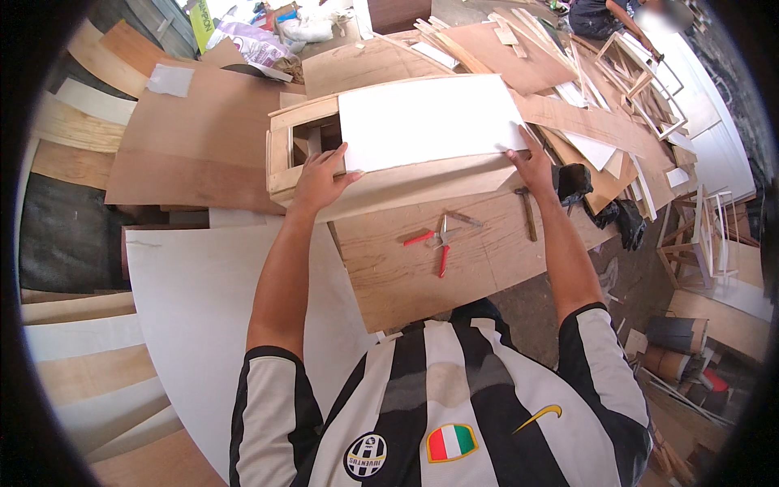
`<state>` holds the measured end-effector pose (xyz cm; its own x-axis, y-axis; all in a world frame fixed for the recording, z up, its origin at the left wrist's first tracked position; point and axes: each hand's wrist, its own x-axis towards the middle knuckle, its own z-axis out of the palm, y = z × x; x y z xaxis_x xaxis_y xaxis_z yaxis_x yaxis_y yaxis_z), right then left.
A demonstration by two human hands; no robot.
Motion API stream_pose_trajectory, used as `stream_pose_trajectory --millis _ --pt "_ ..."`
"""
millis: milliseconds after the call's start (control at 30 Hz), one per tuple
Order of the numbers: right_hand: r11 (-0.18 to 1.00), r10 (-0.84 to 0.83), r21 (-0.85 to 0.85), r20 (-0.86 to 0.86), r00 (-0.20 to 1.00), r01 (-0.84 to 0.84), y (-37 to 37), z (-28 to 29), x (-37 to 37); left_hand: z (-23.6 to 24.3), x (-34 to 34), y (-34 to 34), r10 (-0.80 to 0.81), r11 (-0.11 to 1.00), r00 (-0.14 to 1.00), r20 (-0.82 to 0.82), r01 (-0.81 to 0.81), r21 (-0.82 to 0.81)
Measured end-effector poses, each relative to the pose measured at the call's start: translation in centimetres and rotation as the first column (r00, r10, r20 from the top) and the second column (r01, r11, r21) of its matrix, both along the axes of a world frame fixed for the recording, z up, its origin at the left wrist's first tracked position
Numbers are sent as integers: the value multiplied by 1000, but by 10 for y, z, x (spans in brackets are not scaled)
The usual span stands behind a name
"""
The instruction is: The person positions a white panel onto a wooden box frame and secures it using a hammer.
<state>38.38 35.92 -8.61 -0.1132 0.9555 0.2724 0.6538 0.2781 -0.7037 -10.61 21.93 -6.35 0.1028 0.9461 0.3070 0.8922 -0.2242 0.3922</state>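
A smooth white panel [430, 122] lies on top of a long wooden box frame [304, 111], covering most of it. At the box's left end, a square opening stays uncovered. My left hand [319, 180] grips the panel's near left corner, index finger along its left edge and thumb at the front edge. At the near right corner, my right hand [531, 165] holds the panel, its thumb at the front edge and the other fingers over the right end. Closer to me, red-handled pliers [441, 237] lie open on the plywood worktop [389, 280]. A hammer [527, 215] rests below my right hand.
Black plastic bags [625, 223] sit right of the worktop. A large white sheet [219, 308] lies at left, near a brown board [195, 146]. Wood offcuts [600, 150] pile up at far right, beside slim wooden frames [641, 85]. Another person [596, 18] crouches there.
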Motion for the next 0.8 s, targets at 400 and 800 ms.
stream_pose_trajectory --millis 400,800 --pt "993 41 -103 -84 996 -49 20 9 8 22 27 -8 74 992 995 69 -67 -106" --pt "953 185 -208 -171 968 -219 80 -3 27 16 64 -48 152 985 984 93 -143 -94"
